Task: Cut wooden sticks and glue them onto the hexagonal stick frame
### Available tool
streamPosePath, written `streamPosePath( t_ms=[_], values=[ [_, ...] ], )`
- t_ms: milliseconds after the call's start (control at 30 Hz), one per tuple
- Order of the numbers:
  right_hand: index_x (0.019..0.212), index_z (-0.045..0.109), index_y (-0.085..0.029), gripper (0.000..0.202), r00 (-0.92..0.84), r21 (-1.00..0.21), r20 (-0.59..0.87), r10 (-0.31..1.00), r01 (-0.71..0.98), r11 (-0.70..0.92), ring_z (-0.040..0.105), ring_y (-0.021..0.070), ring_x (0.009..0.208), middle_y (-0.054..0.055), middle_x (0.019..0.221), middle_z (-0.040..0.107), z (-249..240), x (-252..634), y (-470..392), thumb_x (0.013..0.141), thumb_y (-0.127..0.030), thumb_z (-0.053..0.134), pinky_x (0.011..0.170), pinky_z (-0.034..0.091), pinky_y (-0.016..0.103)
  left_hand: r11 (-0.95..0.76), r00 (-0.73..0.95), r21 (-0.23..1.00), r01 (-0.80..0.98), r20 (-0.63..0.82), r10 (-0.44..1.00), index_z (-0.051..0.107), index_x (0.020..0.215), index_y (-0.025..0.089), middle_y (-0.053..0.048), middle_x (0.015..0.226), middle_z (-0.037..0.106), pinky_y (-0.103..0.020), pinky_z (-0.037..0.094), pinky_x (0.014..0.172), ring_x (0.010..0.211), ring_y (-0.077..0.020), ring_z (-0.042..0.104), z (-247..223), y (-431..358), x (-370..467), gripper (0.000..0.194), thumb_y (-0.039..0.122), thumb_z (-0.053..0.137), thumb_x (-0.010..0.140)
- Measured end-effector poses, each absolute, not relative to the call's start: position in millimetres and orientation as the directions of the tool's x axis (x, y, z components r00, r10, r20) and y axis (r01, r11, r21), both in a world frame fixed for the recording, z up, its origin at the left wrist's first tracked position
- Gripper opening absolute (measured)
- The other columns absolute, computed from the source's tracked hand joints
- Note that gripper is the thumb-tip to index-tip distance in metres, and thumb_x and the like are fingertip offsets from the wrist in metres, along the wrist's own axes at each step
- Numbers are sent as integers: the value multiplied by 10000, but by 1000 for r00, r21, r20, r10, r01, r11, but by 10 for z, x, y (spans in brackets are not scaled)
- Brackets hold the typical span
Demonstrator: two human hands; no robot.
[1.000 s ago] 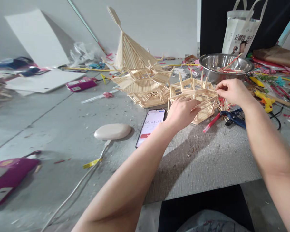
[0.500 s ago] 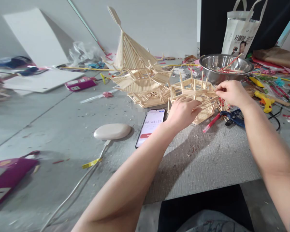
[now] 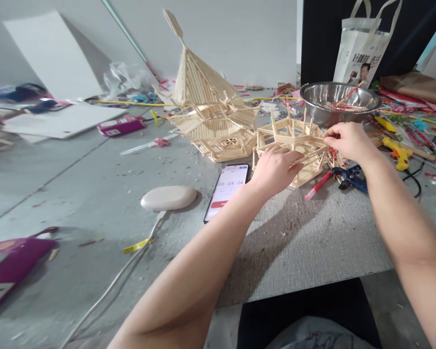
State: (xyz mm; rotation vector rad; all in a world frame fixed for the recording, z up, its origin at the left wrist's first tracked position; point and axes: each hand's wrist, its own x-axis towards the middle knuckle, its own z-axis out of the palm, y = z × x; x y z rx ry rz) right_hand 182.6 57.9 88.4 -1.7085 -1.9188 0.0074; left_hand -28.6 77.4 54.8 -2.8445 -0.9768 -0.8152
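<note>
A small open frame of thin wooden sticks (image 3: 276,131) stands on the table in front of me, with short posts rising from its top. My left hand (image 3: 276,167) grips its near side, fingers bent over the sticks. At the frame's right edge my right hand (image 3: 349,140) has thumb and forefinger pinched on a thin wooden stick; the fingertips hide most of its end. Just left of the frame is a larger stick-built pavilion (image 3: 207,92) with a pointed roof. Below my right hand lie a red pen (image 3: 319,185) and blue-handled cutters (image 3: 352,178).
A phone (image 3: 227,189) showing a timer lies by my left forearm. Farther left are a white oval device (image 3: 169,198) with a cable and a purple box (image 3: 18,266). A steel bowl (image 3: 339,104), yellow glue gun (image 3: 397,152) and loose scraps crowd the right side.
</note>
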Motion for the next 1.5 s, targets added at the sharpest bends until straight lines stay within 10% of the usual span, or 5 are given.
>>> streamPosePath(
  t_ms=[1133,1500],
  values=[
    [659,677,-159,247,109,-312,339,934,950,3,555,159,607,55,593,616,910,1776,564,729,-353,541,582,365,271,-725,523,52,687,656,544,685,905,207,-80,804,613,-332,409,696,814,-201,542,748,638,-237,337,368,392,867],
    [676,659,-145,257,-1,-340,342,940,932,125,507,128,591,33,555,572,895,1827,584,758,-354,535,570,337,249,-625,614,-45,779,253,747,565,1145,200,-105,854,669,-326,420,638,795,-234,618,909,741,268,363,325,375,862]
  ],
)
